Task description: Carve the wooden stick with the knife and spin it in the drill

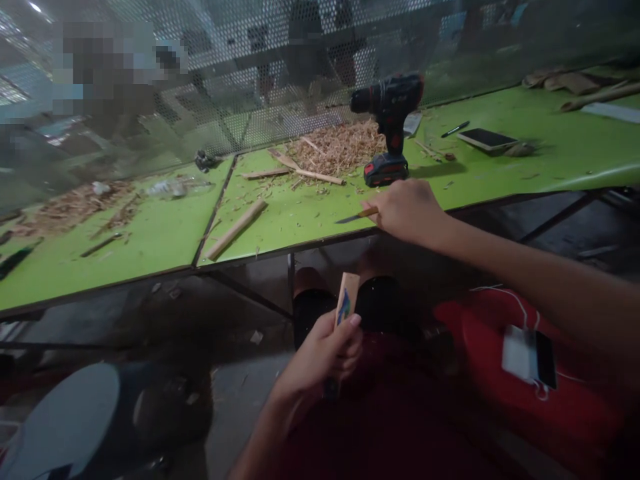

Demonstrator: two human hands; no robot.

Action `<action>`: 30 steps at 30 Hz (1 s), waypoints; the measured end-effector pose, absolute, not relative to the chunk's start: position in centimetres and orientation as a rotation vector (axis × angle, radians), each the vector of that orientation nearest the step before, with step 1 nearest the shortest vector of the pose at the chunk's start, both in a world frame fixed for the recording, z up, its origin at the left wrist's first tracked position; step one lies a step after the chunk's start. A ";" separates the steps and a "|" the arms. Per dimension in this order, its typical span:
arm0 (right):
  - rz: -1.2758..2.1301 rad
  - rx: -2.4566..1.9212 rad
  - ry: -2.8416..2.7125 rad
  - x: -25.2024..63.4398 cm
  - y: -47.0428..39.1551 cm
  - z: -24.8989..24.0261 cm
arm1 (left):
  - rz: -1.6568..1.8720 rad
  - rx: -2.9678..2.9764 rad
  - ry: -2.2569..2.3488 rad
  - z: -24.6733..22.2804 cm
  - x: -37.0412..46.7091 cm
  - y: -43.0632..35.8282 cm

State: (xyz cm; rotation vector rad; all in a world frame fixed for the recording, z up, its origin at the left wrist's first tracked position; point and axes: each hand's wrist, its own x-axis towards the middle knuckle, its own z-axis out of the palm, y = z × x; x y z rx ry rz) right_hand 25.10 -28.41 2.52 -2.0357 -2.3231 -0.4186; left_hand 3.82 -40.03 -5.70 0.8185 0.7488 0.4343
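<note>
In my left hand (pixel 325 353) is a flat strip of wood (pixel 349 293) with a blue-green painted mark on its face. The fingers wrap round its lower part, below the table edge and over my lap. My right hand (pixel 406 205) is closed on the handle of a small knife (pixel 353 217) at the table's front edge. The knife's blade points left, low over the green surface. Just behind that hand a black and red cordless drill (pixel 393 123) stands upright on its battery.
Wood shavings (pixel 340 147) lie heaped on the green table (pixel 300 213). A wooden stick (pixel 236 230) rests near the front edge. A phone (pixel 486 139) and a pen (pixel 455 129) lie to the right. On a red stool (pixel 475 353) sits another phone with a white cable.
</note>
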 end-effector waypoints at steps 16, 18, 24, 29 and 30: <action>-0.169 -1.762 -2.532 23.4 -31.7 -0.9 | 0.507 0.838 0.845 -6.1 4.4 -40.1; -0.157 -1.761 -2.491 23.4 -31.2 -1.2 | 0.495 0.848 0.851 -6.1 4.3 -40.1; -0.209 -1.684 -2.543 22.9 -30.0 -1.7 | 0.468 0.877 0.820 -6.5 3.8 -39.4; -0.268 -1.804 -2.566 23.4 -28.0 -1.5 | 0.473 0.877 0.765 -6.8 3.4 -39.8; -0.309 -1.880 -2.539 23.9 -27.4 -1.2 | 0.445 0.884 0.753 -6.7 3.3 -40.1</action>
